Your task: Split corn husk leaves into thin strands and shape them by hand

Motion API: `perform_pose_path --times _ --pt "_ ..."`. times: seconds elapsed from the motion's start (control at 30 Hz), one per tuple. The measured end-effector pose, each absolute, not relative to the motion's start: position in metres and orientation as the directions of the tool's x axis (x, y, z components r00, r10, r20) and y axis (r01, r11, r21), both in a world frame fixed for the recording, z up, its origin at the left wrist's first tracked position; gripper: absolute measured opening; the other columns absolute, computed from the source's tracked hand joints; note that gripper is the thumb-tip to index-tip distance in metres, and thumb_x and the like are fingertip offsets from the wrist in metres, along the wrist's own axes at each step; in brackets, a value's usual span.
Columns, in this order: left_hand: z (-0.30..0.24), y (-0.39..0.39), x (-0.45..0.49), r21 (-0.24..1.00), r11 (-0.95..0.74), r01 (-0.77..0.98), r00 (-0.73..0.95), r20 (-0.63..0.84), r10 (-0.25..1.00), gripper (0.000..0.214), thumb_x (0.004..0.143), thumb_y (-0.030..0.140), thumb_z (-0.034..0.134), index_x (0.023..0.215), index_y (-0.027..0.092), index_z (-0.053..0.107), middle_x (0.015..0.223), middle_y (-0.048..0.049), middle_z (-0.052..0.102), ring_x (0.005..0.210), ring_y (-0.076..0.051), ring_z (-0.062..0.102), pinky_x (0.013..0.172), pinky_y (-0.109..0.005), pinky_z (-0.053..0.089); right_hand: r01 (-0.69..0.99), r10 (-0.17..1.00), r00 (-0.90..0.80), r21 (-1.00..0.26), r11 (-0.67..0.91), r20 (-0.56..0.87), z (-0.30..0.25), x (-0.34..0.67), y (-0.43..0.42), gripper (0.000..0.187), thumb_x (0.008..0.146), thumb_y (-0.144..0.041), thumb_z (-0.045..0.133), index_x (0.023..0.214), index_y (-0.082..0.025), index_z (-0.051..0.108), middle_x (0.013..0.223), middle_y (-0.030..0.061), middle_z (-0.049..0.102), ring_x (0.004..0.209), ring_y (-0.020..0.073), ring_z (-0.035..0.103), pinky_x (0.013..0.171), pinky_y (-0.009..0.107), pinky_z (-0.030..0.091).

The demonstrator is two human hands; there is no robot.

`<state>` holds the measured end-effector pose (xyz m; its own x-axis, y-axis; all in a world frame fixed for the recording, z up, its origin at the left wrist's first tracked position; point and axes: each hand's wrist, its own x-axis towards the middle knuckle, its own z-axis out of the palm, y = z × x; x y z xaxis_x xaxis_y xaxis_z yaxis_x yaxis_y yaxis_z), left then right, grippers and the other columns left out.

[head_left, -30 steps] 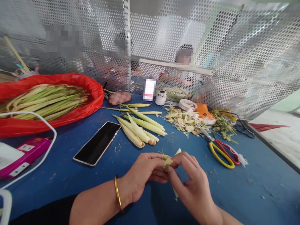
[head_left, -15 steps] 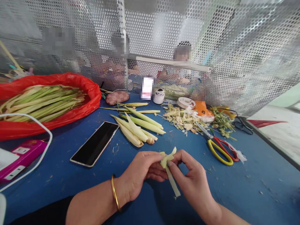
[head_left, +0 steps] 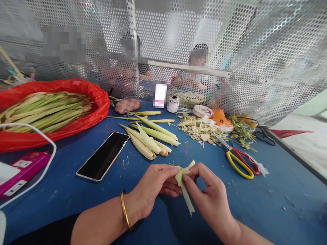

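Observation:
Both of my hands meet low in the middle of the view over a blue table (head_left: 281,197). My left hand (head_left: 153,190), with a gold bangle on its wrist, pinches a pale yellow-green leaf strip (head_left: 184,185) from the left. My right hand (head_left: 208,195) pinches the same strip from the right. The strip is folded at the top between my fingertips, and one tail hangs down toward the table.
A black phone (head_left: 103,156) lies left of my hands. Beyond it are folded leaf pieces (head_left: 149,137), leaf scraps (head_left: 201,127), yellow-and-red scissors (head_left: 238,160), and a red bag of long leaves (head_left: 48,110). A pink power strip (head_left: 21,170) sits far left. People sit behind a perforated metal screen (head_left: 255,58).
The folded leaf piece has opened out: a tail now hangs down between my hands. My hands stay in about the same place.

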<state>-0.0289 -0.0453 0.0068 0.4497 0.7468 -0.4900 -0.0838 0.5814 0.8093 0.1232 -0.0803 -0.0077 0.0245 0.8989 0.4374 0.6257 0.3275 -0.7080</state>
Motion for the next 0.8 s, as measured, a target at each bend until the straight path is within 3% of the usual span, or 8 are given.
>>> perform_pose_path --times 0.33,0.6,0.7,0.8 --pt "0.006 -0.046 -0.029 0.812 0.568 -0.133 0.456 -0.459 0.762 0.027 0.068 0.035 0.071 0.083 0.012 0.07 0.07 -0.0041 0.069 0.063 -0.013 0.065 0.059 -0.021 0.048 0.618 0.922 0.087 -0.746 0.248 0.378 -0.005 0.122 -0.081 0.019 0.079 -0.02 0.054 0.061 -0.021 0.049 0.056 -0.0038 0.053 0.054 0.0118 0.05 0.052 0.022 0.041" --pt "0.007 -0.043 -0.027 0.851 0.516 -0.098 0.387 -0.446 0.807 0.016 0.073 0.026 0.068 0.082 0.012 0.069 0.061 -0.0008 0.065 0.053 -0.01 0.062 0.052 -0.018 0.047 0.451 0.981 0.098 -0.886 0.105 0.166 -0.009 0.121 -0.079 0.023 0.08 -0.025 0.054 0.058 -0.02 0.048 0.054 -0.0039 0.051 0.051 0.011 0.047 0.049 0.021 0.041" --pt "0.007 -0.041 -0.028 0.857 0.505 -0.102 0.355 -0.442 0.823 0.014 0.075 0.025 0.066 0.078 0.011 0.068 0.061 -0.0015 0.066 0.051 -0.009 0.062 0.051 -0.018 0.047 0.532 0.96 0.068 -0.823 0.197 0.273 -0.011 0.128 -0.075 0.004 0.082 -0.021 0.055 0.083 -0.019 0.058 0.071 0.0005 0.061 0.065 0.0153 0.057 0.06 0.026 0.049" --pt "0.007 -0.038 -0.03 0.85 0.511 -0.127 0.305 -0.457 0.836 0.014 0.076 0.026 0.067 0.078 0.012 0.068 0.061 -0.0016 0.066 0.051 -0.009 0.062 0.049 -0.016 0.046 0.688 0.856 -0.136 -0.574 0.443 0.498 -0.008 0.14 -0.069 0.034 0.084 -0.012 0.051 0.117 -0.021 0.053 0.107 0.009 0.063 0.099 0.0218 0.06 0.084 0.036 0.049"
